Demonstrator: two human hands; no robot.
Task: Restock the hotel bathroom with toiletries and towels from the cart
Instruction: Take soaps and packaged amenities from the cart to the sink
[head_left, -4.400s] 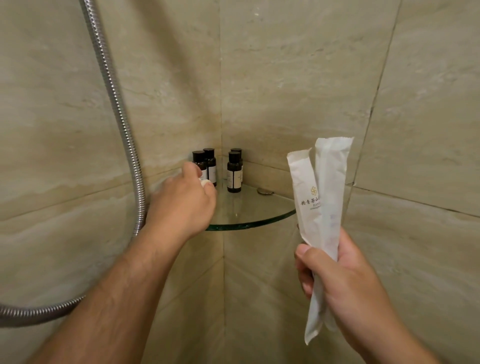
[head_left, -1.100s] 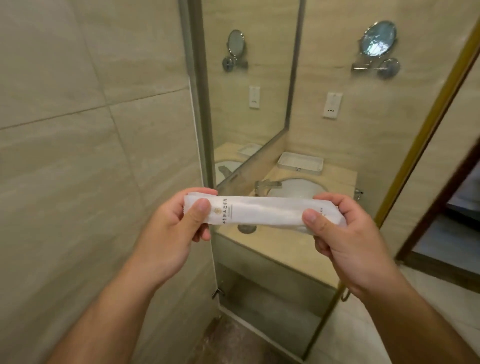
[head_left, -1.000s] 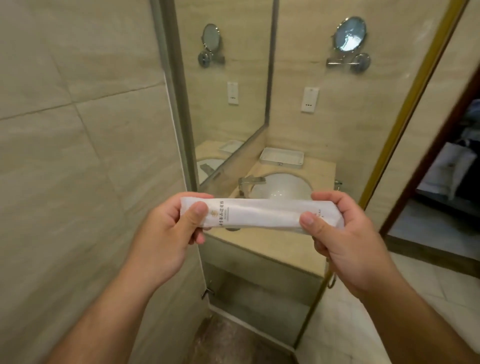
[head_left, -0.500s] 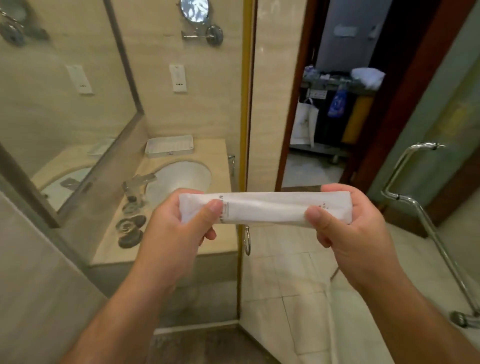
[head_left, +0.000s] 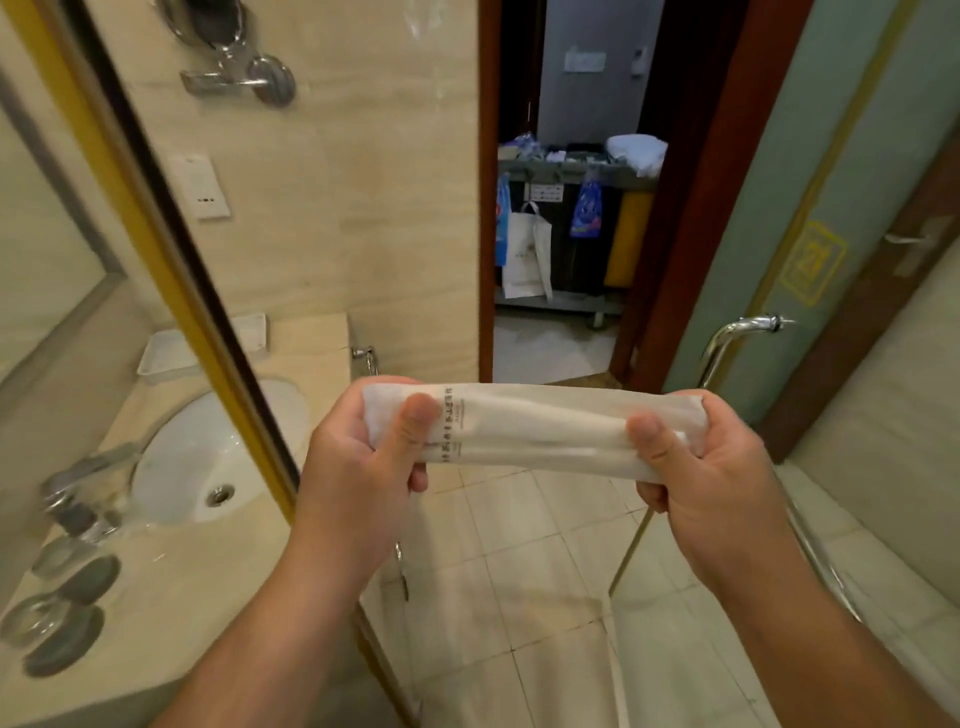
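Two long white paper toiletry packets (head_left: 535, 431) lie together, held level in front of me. My left hand (head_left: 363, 457) pinches their left end, thumb on top. My right hand (head_left: 701, 467) pinches the right end the same way. Through the open doorway stands the housekeeping cart (head_left: 566, 208), with a white towel (head_left: 636, 150) on its top and bags hanging from its side.
At left, behind a gold-framed glass panel (head_left: 171, 270), is the vanity counter (head_left: 171, 582) with a white sink (head_left: 202, 457), a white tray (head_left: 166, 356) and a tap. A chrome door handle (head_left: 727, 338) is on the glass door at right. Tiled floor (head_left: 519, 597) lies below.
The view has swung right from the shower corner to the vanity and then the doorway and cart. My left hand left the glass shelf and took the packets' free end; both hands hold them level.
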